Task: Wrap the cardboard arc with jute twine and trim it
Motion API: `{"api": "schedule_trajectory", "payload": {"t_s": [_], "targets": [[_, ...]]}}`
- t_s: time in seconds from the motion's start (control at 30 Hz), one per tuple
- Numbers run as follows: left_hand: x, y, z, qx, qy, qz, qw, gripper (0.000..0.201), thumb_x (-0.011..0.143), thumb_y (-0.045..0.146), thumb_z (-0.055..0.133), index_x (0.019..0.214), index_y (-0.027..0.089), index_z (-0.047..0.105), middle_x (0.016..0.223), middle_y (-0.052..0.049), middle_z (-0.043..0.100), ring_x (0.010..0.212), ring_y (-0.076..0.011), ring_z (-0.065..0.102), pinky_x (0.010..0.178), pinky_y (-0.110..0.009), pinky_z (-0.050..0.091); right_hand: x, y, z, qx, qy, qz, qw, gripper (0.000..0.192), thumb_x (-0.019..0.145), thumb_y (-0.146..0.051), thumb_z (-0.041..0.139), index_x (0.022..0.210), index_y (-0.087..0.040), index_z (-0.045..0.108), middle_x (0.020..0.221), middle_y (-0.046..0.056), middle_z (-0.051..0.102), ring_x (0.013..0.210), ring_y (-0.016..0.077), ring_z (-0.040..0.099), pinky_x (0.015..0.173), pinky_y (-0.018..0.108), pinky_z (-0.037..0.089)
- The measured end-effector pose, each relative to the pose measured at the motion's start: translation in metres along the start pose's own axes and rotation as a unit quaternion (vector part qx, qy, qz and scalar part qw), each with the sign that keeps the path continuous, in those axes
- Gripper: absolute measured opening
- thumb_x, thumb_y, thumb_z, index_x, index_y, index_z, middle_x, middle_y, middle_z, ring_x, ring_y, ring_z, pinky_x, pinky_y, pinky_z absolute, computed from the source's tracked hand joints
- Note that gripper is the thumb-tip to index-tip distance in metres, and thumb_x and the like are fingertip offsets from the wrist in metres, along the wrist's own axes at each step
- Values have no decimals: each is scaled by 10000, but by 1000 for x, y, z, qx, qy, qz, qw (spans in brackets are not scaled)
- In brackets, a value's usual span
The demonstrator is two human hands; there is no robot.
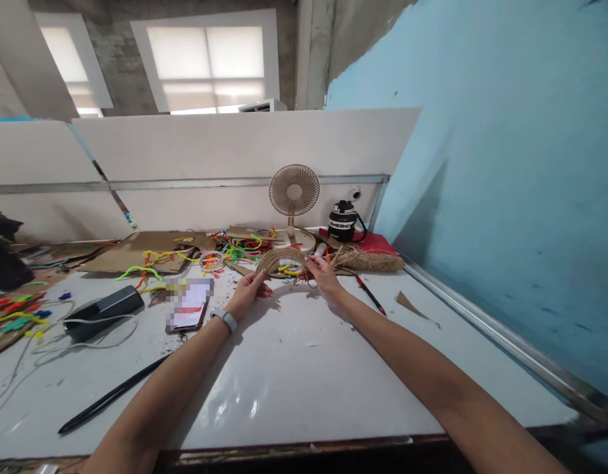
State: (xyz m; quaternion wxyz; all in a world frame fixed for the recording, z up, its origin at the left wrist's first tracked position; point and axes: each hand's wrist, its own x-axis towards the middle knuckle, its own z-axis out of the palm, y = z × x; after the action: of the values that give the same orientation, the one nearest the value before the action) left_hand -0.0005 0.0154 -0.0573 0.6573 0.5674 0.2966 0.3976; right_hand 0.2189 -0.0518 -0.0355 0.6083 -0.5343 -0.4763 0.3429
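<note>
Between my two hands an arched band wrapped in brown twine [282, 255] is held up over the white table. My left hand [248, 292] has its fingers closed on the band's left end; a pale watch sits on that wrist. At the band's right end, my right hand [323, 275] pinches it between thumb and fingers. A loose loop of twine hangs beside the right fingertips. Behind the band lies a heap of coloured pipe cleaners [242, 249].
A small fan [294, 191] and a black jug [342, 222] stand at the back. Burlap [370, 261], a pen [370, 295] and a cardboard scrap [415, 307] lie rightward. On the left are a phone [192, 304], a black power bank [103, 313], white cables and a black strap [113, 395].
</note>
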Motion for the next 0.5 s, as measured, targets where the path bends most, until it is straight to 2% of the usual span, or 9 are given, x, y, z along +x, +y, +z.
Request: {"api": "schedule_trajectory", "payload": {"t_s": [0.2,0.5], "targets": [[-1,0,2,2,19,8,1000,522,687,614,714,845,137,572,599,-45,686,487,-127,633,513,-219,514,0,-1,-2,-3,-7,0,1000,353,807,-525,593,982,-220,563,805,-1,705,671,161,670,517,240,477],[0,1,0,8,4,7,1000,565,645,646,721,833,126,603,571,-29,668,469,-120,617,507,-217,504,3,0,-1,13,3,-2,1000,252,832,-462,564,924,-227,546,709,-12,691,655,168,667,532,256,477]]}}
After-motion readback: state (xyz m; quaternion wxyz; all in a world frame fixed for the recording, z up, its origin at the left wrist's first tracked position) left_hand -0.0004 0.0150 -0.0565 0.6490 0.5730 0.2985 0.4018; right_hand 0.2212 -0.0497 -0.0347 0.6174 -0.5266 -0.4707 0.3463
